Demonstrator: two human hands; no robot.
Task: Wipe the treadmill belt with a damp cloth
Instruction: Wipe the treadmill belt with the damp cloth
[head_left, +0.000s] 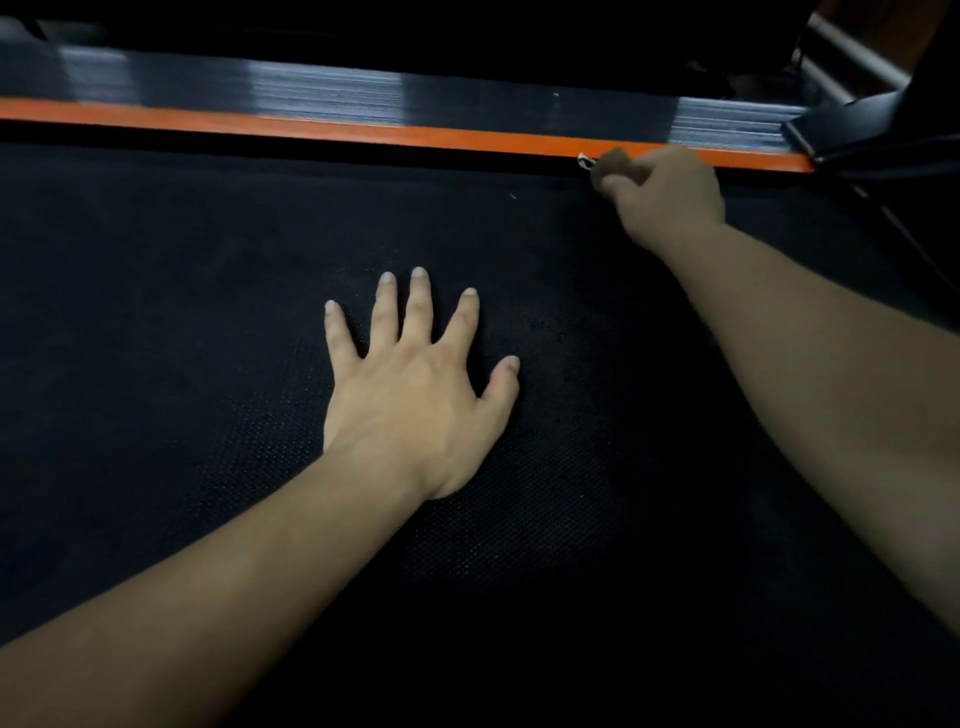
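The black, finely dimpled rubber treadmill belt (208, 364) filled most of the view, and everything else sat in relation to it. The left hand (415, 395) lay flat, palm down, near the middle of the belt, its fingers (420, 306) spread wide and gripping nothing. The right hand (670, 197) reached to the belt's far edge, where its fingers were curled closed around a small, bunched brownish cloth (613, 158), blurred, with a pale corner poking out toward the left. The cloth rested at the belt's far edge, touching the long orange stripe (311, 124) that ran along that side. Beyond the stripe lay the glossy, ribbed dark side rail (322, 91).
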